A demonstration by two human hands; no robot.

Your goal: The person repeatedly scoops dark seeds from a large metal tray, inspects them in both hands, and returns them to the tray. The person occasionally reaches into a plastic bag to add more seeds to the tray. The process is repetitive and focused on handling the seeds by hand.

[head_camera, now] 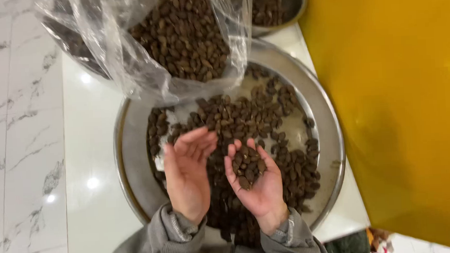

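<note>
Over the wide steel tray (134, 162) we see both hands raised, palms up, grey sleeves (164, 237) showing at the wrists. Our right hand (256, 179) is cupped, fingers curled gently upward, and holds a small heap of dark brown seeds (247, 166) in the hollow of the palm. Our left hand (189, 169) sits just beside it, to the left, open and slightly tilted on its edge, fingers loosely spread, with nothing in the palm; its fingertips reach toward the far side of the tray. The two hands are close but not touching.

Beneath them the tray carries a broad scatter of the same loose seeds (265, 109), thickest on the right and at the near edge by the wrists, thinner toward the left, where bare metal shows. At the far side of the tray a clear plastic bag (129, 59) bulges with many more seeds, its lower fold resting on the tray's rim. Beyond that, at the far right, we see part of a steel bowl (291, 10) also filled with seeds. The tray rests on a white glossy counter (87, 149), with marbled white tile (20, 127) at the left and a yellow wall (403, 107) close on the right.
</note>
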